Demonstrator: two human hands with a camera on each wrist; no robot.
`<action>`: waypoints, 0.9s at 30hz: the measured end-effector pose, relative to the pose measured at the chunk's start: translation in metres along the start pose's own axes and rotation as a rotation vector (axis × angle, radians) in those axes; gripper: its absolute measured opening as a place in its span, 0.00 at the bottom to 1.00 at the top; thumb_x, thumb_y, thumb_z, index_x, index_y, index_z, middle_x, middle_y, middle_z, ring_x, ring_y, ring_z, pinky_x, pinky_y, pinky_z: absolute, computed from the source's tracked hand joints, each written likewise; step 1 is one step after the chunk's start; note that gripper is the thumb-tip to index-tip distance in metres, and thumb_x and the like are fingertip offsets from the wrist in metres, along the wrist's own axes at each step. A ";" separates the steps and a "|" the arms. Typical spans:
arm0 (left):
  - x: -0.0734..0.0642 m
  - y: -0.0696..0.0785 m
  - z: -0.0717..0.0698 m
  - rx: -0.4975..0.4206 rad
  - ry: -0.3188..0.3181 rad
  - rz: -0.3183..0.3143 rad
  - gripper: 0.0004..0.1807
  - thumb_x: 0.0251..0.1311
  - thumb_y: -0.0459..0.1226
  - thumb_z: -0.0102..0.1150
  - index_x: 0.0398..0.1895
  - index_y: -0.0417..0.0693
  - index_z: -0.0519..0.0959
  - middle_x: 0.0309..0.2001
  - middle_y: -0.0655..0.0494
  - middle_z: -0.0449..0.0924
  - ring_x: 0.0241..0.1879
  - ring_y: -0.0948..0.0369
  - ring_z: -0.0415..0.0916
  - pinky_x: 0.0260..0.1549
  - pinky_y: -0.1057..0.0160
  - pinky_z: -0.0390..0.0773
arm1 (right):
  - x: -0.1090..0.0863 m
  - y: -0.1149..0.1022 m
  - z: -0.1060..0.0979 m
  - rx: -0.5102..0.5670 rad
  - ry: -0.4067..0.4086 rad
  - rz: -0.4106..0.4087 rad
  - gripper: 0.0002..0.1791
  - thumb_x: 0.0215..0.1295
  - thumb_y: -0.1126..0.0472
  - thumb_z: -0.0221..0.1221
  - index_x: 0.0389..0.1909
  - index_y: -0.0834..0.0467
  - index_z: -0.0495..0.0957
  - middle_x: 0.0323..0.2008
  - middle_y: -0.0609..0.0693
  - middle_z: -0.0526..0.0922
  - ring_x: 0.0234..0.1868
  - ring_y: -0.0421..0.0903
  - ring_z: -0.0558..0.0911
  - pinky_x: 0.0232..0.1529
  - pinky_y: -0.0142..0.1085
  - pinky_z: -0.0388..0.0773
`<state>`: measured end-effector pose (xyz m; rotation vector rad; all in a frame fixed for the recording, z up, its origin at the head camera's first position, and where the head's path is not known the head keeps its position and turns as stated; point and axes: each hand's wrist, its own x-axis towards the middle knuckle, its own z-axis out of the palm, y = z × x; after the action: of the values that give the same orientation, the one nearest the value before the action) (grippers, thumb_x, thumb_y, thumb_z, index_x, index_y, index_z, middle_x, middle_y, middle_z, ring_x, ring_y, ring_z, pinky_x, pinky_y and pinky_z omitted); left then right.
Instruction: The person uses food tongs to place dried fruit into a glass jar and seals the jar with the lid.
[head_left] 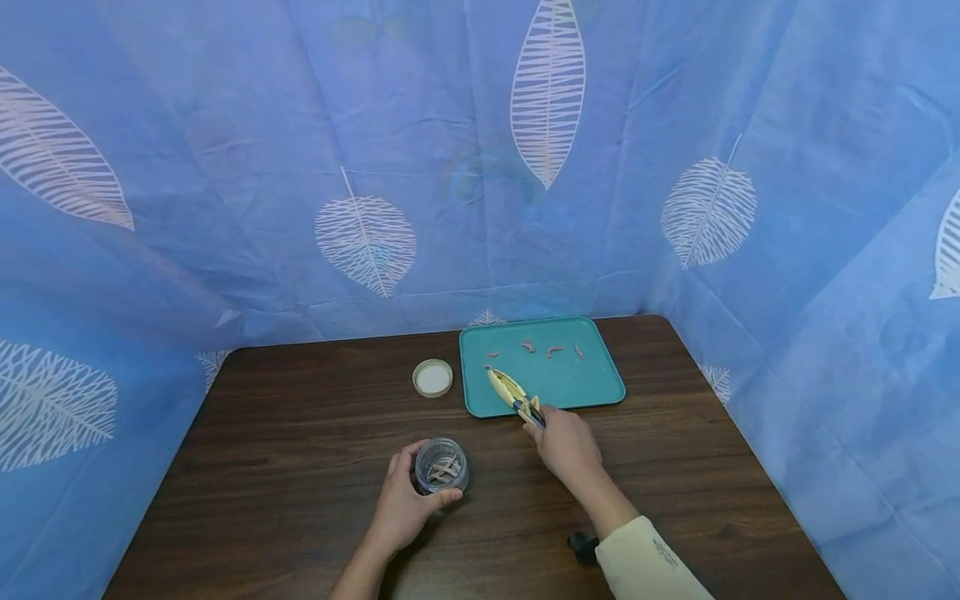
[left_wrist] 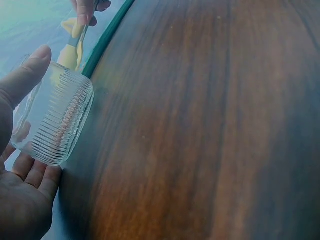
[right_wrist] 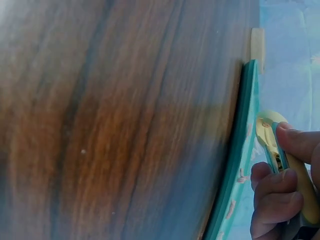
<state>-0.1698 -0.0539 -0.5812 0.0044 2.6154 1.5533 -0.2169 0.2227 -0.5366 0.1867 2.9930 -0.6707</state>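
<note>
My left hand (head_left: 401, 504) grips a clear ribbed jar (left_wrist: 60, 120), thumb on one side and fingers on the other. Inside the jar lie several thin, pinkish worm-like pieces (head_left: 444, 472). In my right hand (head_left: 567, 446) is a pair of yellow pliers (right_wrist: 272, 137) with blue and dark parts on the handles. Their long yellow jaws reach over the left part of a teal tray (head_left: 555, 392), with a small dark-pink bit at the tip; whether it is pinched I cannot tell. Several pink worm-like pieces (head_left: 554, 351) lie spread across the tray's far half.
A round lid (head_left: 432, 378) with a pale inside lies left of the tray. A small black object (head_left: 582, 548) sits beside the right sleeve (head_left: 648, 558). The dark wooden table (head_left: 300, 433) ends at the back against a blue leaf-patterned cloth (head_left: 450, 167).
</note>
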 end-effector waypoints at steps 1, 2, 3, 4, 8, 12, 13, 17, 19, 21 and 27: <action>0.000 0.000 0.000 0.003 0.001 0.007 0.52 0.46 0.48 0.90 0.75 0.50 0.71 0.64 0.43 0.74 0.64 0.48 0.77 0.62 0.45 0.76 | -0.002 -0.001 -0.001 -0.001 0.008 -0.006 0.31 0.78 0.46 0.65 0.71 0.62 0.79 0.55 0.63 0.90 0.44 0.58 0.90 0.41 0.51 0.86; 0.001 -0.001 0.000 0.003 0.002 0.003 0.52 0.46 0.48 0.90 0.75 0.50 0.71 0.64 0.43 0.74 0.64 0.48 0.77 0.62 0.46 0.76 | -0.004 -0.001 -0.001 -0.002 0.017 -0.016 0.31 0.78 0.46 0.65 0.70 0.63 0.79 0.54 0.63 0.90 0.42 0.57 0.90 0.39 0.51 0.86; 0.001 -0.001 0.000 0.004 0.003 0.001 0.52 0.46 0.49 0.90 0.75 0.50 0.71 0.64 0.43 0.74 0.64 0.48 0.77 0.62 0.46 0.76 | -0.007 -0.002 -0.001 -0.003 0.026 -0.024 0.31 0.78 0.46 0.65 0.70 0.63 0.80 0.53 0.63 0.91 0.40 0.56 0.90 0.38 0.50 0.85; 0.001 -0.002 0.000 0.004 0.002 -0.002 0.53 0.46 0.49 0.90 0.75 0.51 0.71 0.64 0.44 0.74 0.64 0.49 0.77 0.62 0.46 0.76 | -0.009 -0.003 -0.001 -0.003 0.038 -0.034 0.30 0.77 0.47 0.66 0.69 0.63 0.80 0.51 0.62 0.91 0.38 0.54 0.89 0.36 0.49 0.84; 0.002 -0.006 0.000 0.005 -0.002 -0.017 0.53 0.46 0.51 0.90 0.76 0.51 0.71 0.64 0.44 0.74 0.64 0.49 0.77 0.62 0.46 0.77 | -0.024 -0.005 -0.001 0.018 0.089 -0.083 0.26 0.75 0.48 0.68 0.63 0.62 0.84 0.40 0.57 0.91 0.28 0.46 0.82 0.29 0.43 0.79; 0.001 -0.008 0.001 0.002 -0.005 -0.011 0.53 0.46 0.51 0.90 0.75 0.50 0.71 0.64 0.44 0.74 0.64 0.49 0.77 0.63 0.45 0.77 | -0.039 -0.006 -0.001 0.042 0.129 -0.118 0.21 0.73 0.49 0.70 0.57 0.61 0.86 0.33 0.52 0.89 0.25 0.42 0.77 0.25 0.38 0.73; 0.000 -0.009 0.001 0.001 -0.004 -0.009 0.53 0.46 0.50 0.90 0.75 0.50 0.71 0.64 0.44 0.74 0.64 0.49 0.77 0.63 0.45 0.77 | -0.042 -0.007 -0.001 0.047 0.135 -0.124 0.21 0.73 0.49 0.70 0.57 0.61 0.86 0.33 0.52 0.89 0.24 0.42 0.77 0.25 0.37 0.73; 0.000 -0.009 0.002 0.002 0.011 0.004 0.52 0.45 0.49 0.90 0.74 0.50 0.72 0.64 0.44 0.74 0.65 0.48 0.77 0.64 0.45 0.76 | -0.055 -0.010 -0.002 0.058 0.158 -0.149 0.22 0.71 0.49 0.71 0.56 0.61 0.86 0.36 0.53 0.90 0.26 0.41 0.79 0.26 0.37 0.76; 0.000 -0.009 0.002 0.003 0.015 0.010 0.52 0.45 0.49 0.90 0.74 0.50 0.72 0.64 0.44 0.74 0.65 0.48 0.77 0.64 0.45 0.76 | -0.063 -0.012 -0.002 0.053 0.169 -0.164 0.24 0.70 0.49 0.72 0.58 0.61 0.86 0.41 0.54 0.92 0.29 0.42 0.83 0.28 0.39 0.80; 0.000 -0.008 0.003 0.002 0.017 0.018 0.52 0.45 0.49 0.90 0.74 0.50 0.72 0.64 0.44 0.74 0.65 0.48 0.77 0.63 0.45 0.76 | -0.071 -0.014 -0.001 0.056 0.175 -0.179 0.25 0.70 0.49 0.72 0.59 0.61 0.86 0.45 0.56 0.93 0.33 0.44 0.87 0.32 0.42 0.84; 0.001 -0.010 0.005 0.010 0.033 0.030 0.52 0.44 0.48 0.91 0.74 0.49 0.72 0.63 0.44 0.75 0.64 0.48 0.78 0.64 0.45 0.76 | -0.095 -0.020 0.001 0.050 0.188 -0.249 0.25 0.68 0.49 0.73 0.59 0.60 0.86 0.50 0.55 0.93 0.42 0.51 0.92 0.38 0.47 0.87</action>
<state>-0.1696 -0.0543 -0.5918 0.0184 2.6599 1.5634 -0.1252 0.1947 -0.5198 -0.1306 3.2149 -0.7919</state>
